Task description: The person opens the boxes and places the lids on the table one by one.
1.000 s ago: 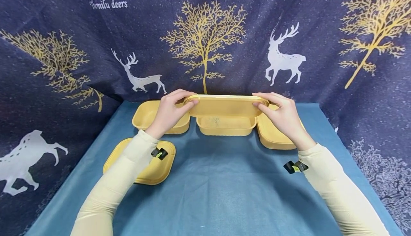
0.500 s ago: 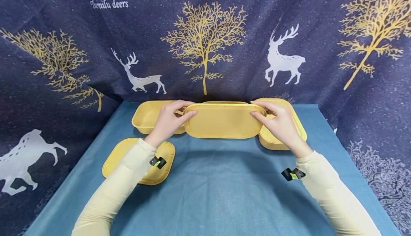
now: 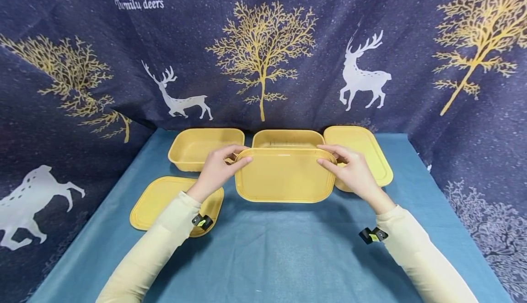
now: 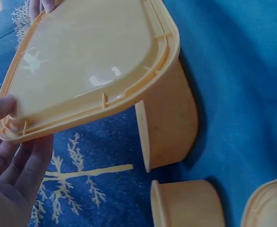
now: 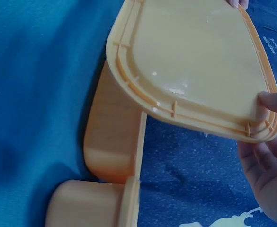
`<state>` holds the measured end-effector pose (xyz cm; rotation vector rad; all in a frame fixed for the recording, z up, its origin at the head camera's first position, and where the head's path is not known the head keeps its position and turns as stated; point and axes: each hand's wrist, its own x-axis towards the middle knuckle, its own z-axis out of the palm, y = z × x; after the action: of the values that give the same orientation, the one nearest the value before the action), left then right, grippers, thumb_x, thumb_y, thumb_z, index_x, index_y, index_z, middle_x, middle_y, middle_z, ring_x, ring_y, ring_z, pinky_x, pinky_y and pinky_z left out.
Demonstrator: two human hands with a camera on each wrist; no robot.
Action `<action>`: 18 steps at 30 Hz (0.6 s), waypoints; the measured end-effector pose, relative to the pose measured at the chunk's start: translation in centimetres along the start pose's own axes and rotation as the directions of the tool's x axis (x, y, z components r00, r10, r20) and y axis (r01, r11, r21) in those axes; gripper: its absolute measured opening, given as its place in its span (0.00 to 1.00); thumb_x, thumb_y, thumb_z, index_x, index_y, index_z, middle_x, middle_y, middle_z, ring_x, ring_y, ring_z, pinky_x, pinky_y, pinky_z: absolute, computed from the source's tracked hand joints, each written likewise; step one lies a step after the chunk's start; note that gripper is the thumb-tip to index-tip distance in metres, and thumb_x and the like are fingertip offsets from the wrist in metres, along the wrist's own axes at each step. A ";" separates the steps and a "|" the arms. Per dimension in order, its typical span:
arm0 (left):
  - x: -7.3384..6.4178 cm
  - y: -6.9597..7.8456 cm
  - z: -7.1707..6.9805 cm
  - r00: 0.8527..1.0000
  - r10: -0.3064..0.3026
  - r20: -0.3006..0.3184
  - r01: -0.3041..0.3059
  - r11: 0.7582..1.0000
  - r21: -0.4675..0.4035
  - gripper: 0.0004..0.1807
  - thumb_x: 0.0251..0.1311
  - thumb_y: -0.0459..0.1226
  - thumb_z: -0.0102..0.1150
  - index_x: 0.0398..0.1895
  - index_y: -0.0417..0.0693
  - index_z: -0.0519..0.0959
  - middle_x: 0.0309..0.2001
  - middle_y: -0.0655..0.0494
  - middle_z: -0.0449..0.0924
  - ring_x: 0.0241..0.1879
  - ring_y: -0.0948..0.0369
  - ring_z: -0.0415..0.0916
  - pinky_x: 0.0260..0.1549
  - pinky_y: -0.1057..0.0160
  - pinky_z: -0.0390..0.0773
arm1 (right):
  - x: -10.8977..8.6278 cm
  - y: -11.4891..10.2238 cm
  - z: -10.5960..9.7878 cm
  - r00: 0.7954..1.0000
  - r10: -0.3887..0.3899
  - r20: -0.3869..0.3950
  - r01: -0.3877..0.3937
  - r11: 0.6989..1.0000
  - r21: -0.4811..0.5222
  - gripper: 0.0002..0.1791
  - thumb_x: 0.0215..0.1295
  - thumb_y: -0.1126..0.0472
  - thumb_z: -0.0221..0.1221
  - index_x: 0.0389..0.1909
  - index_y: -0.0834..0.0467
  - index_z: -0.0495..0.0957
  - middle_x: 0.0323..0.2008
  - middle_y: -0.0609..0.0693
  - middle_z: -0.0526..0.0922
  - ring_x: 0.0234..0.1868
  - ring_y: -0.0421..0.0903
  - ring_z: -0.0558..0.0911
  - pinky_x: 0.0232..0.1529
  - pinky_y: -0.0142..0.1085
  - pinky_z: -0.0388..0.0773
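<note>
Between both hands a yellow plastic lid (image 3: 285,177) is held up in the air, tilted so its ribbed underside faces me. My left hand (image 3: 220,165) pinches its upper left corner, thumb on the near face and fingers behind. At the upper right corner my right hand (image 3: 347,168) pinches it the same way. Just behind the lid stands an uncovered yellow container (image 3: 288,138), its lower part hidden by the lid. In the left wrist view the lid's rim (image 4: 105,101) is apart from the container wall (image 4: 169,127).
Another uncovered yellow container (image 3: 206,145) stands at the back left. At the back right is a yellow container with a lid (image 3: 358,149) on it. A loose yellow lid (image 3: 164,202) lies at the left, partly under the left forearm. A blue cloth (image 3: 280,257) covers the table.
Both hands have lowered the lid toward me and tilted it, so more of its underside shows. The middle container's opening is visible again behind its top edge.
</note>
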<state>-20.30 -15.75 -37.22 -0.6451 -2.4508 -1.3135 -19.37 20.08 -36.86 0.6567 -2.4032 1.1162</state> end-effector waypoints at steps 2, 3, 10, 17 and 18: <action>-0.3 -0.3 0.1 1.000 -0.022 0.010 0.022 1.000 -0.005 0.15 0.63 0.51 0.68 0.50 0.58 0.86 0.44 0.64 0.86 0.36 0.63 0.80 0.35 0.56 0.80 | -0.2 0.1 0.2 1.000 0.010 0.020 -0.010 1.000 -0.003 0.19 0.63 0.58 0.70 0.56 0.52 0.85 0.45 0.44 0.87 0.35 0.40 0.79 0.36 0.29 0.75; -0.5 -0.4 0.2 0.999 -0.035 0.015 0.035 0.999 -0.009 0.15 0.63 0.51 0.68 0.49 0.58 0.86 0.44 0.65 0.86 0.35 0.62 0.80 0.35 0.56 0.81 | -0.3 0.2 0.3 0.999 0.014 0.030 -0.014 1.000 -0.004 0.19 0.63 0.58 0.70 0.56 0.53 0.85 0.45 0.44 0.86 0.35 0.41 0.80 0.37 0.30 0.75; -1.2 -1.1 0.8 0.994 -0.098 0.057 0.099 0.995 -0.026 0.17 0.63 0.53 0.67 0.50 0.57 0.86 0.40 0.64 0.86 0.33 0.61 0.80 0.31 0.59 0.80 | -1.0 1.0 0.6 0.995 0.047 0.087 -0.046 0.999 -0.008 0.19 0.65 0.55 0.69 0.56 0.51 0.84 0.47 0.46 0.86 0.35 0.43 0.80 0.36 0.35 0.76; -1.7 -2.0 1.4 0.983 -0.159 0.093 0.160 0.987 -0.005 0.17 0.63 0.52 0.68 0.50 0.56 0.86 0.37 0.63 0.86 0.32 0.60 0.78 0.30 0.60 0.76 | -1.6 1.5 1.1 0.981 0.090 0.170 -0.094 0.995 0.017 0.19 0.65 0.53 0.69 0.57 0.50 0.84 0.44 0.45 0.85 0.34 0.45 0.77 0.37 0.37 0.76; -1.8 -2.2 1.5 0.982 -0.164 0.097 0.165 0.986 0.000 0.17 0.63 0.52 0.68 0.50 0.56 0.86 0.37 0.63 0.86 0.32 0.59 0.77 0.30 0.60 0.76 | -1.7 1.6 1.2 0.979 0.095 0.179 -0.100 0.995 0.018 0.19 0.65 0.53 0.69 0.57 0.50 0.84 0.43 0.45 0.84 0.34 0.45 0.76 0.36 0.37 0.75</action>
<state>-19.96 -16.00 -40.35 -0.5288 -2.6281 -1.3830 -19.10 20.45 -39.48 0.6800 -2.6007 1.1765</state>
